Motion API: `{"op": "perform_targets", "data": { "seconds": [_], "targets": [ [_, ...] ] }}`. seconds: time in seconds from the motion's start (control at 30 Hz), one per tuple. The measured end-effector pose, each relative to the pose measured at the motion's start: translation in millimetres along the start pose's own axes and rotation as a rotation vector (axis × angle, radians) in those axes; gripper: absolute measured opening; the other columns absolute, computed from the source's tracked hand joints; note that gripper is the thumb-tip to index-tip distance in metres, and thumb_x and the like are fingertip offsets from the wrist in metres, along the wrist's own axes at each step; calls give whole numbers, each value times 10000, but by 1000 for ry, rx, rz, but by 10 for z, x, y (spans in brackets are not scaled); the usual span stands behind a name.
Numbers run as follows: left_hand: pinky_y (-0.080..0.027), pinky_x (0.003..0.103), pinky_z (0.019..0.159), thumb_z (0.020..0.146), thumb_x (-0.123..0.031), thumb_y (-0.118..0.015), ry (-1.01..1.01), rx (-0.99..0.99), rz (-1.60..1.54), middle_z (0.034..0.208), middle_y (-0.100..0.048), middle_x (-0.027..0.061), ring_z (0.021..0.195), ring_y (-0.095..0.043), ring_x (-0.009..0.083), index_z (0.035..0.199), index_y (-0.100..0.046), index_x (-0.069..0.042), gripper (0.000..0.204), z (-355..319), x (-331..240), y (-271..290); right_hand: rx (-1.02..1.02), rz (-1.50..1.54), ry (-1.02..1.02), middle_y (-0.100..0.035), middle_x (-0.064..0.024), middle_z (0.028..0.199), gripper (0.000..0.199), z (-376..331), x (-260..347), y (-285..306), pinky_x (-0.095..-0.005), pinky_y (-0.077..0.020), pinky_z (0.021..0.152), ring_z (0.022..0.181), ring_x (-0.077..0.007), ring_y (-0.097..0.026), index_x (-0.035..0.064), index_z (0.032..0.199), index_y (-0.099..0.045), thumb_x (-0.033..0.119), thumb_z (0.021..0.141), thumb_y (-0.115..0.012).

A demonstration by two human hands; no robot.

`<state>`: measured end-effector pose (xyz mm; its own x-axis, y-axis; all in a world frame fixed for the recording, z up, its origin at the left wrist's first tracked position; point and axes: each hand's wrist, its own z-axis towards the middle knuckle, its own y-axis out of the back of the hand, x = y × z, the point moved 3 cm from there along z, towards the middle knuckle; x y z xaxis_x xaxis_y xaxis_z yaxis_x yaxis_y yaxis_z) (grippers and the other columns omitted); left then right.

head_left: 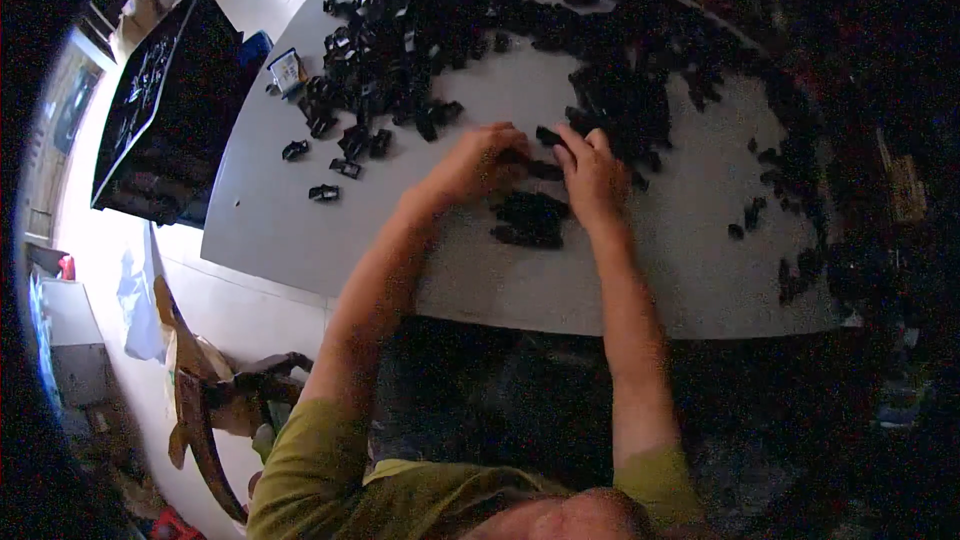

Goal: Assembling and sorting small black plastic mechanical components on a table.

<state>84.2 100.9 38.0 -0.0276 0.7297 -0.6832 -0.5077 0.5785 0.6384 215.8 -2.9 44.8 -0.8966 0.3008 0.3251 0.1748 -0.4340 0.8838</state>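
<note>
My left hand (pixel 478 162) is closed, its fingers curled round a small dark piece that they mostly hide. Facing it, my right hand (pixel 597 178) pinches a small black part (pixel 548 137) between thumb and fingers. Another black part (pixel 543 171) shows in the gap between the two hands, but I cannot tell which hand bears it. Just below lies a compact group of black parts (pixel 530 219) on the grey table (pixel 480 290). The exact kind of these pieces is too dark to make out.
Heaps of black parts (pixel 385 35) cover the table's far side, with a dense cluster (pixel 620 95) beyond my right hand. Loose pieces (pixel 325 193) lie at left. A small blue-and-white packet (pixel 287 72) sits by the left edge, and a large black crate (pixel 165 110) stands beyond it.
</note>
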Motion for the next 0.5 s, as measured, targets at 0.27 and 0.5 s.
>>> {"op": "perform_targets", "data": {
  "seconds": [0.27,0.5],
  "targets": [
    [-449,379,690,628,-17,-654,22,76,-23,825,-568,133,795,-556,325,824,-573,-17,212,-29,-47,76,-155,421,-4,-570,-115,835,241,-23,-101,-74,-344,-446,611,765,-261,-579,115,1063,-591,177,830,-575],
    [-441,369,688,637,-16,-648,82,147,55,826,-571,125,793,-552,317,806,-571,-28,187,-29,6,152,32,197,88,-586,-108,880,269,17,26,-45,-306,-453,657,766,-239,-574,100,1040,-603,174,783,-632]
  ]
}}
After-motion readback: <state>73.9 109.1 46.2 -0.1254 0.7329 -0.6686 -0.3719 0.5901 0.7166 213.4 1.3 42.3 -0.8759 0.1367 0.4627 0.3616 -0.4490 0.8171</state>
